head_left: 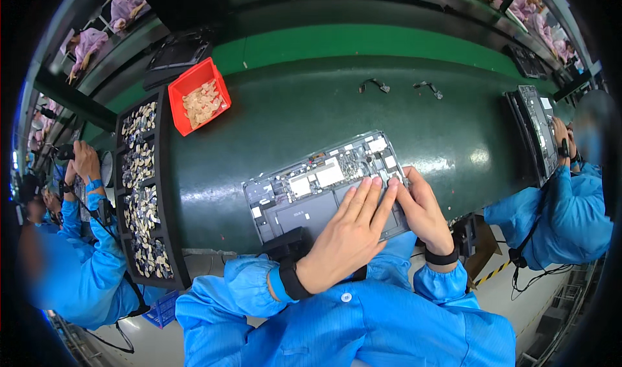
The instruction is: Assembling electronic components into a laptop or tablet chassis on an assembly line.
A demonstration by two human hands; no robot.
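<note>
An opened laptop base (298, 217) lies tilted on the green bench in front of me, its circuit board and dark battery cells bare. My left hand (346, 237) rests flat over its right part, fingers stretched out together toward the board. At the laptop's right edge is my right hand (424, 211), closed round that edge. Its thumb presses on top near my left fingertips, and its index finger bends over the corner. Whatever lies beneath my fingertips is hidden.
A red bin (178, 111) of small tan pieces stands at the far left, beside a black tray (170, 237) of many small parts. Two small cable parts, one a black cable (427, 90), lie on the bench (259, 108). Co-workers in blue sit on both sides, one with a laptop base (538, 127).
</note>
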